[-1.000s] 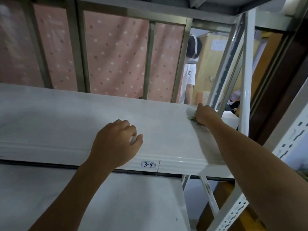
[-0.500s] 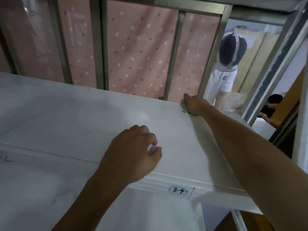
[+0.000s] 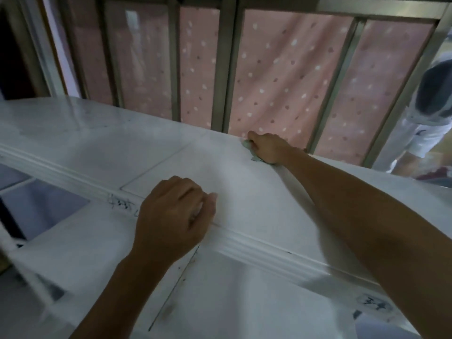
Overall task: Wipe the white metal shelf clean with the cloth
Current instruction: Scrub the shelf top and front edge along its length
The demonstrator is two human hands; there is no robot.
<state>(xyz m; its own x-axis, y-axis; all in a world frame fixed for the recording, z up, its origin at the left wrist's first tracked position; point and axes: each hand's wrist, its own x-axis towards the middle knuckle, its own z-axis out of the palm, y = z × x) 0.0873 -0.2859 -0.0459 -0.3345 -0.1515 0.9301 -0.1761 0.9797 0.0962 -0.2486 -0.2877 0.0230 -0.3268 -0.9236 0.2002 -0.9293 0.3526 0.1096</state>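
White metal shelf (image 3: 244,182): spans our view. Cloth (image 3: 254,157), pale green, wadded in our right hand (image 3: 267,148), fingers curled round it, at the shelf's far edge. Left hand (image 3: 171,216) fisted, empty, resting on the front lip. Risk: we judge the wad may slip behind the rear edge.

Your right hand (image 3: 267,148) is at the far edge of the white metal shelf (image 3: 247,189), gripping a pale green cloth (image 3: 248,144) pressed onto the surface. Your left hand (image 3: 171,216) rests on the shelf's front lip, fingers curled, holding nothing. Scribbled marks (image 3: 121,203) sit just left of it. The pink dotted curtain (image 3: 281,77) hangs behind metal bars (image 3: 227,64). Another person (image 3: 430,113) is at the far right.
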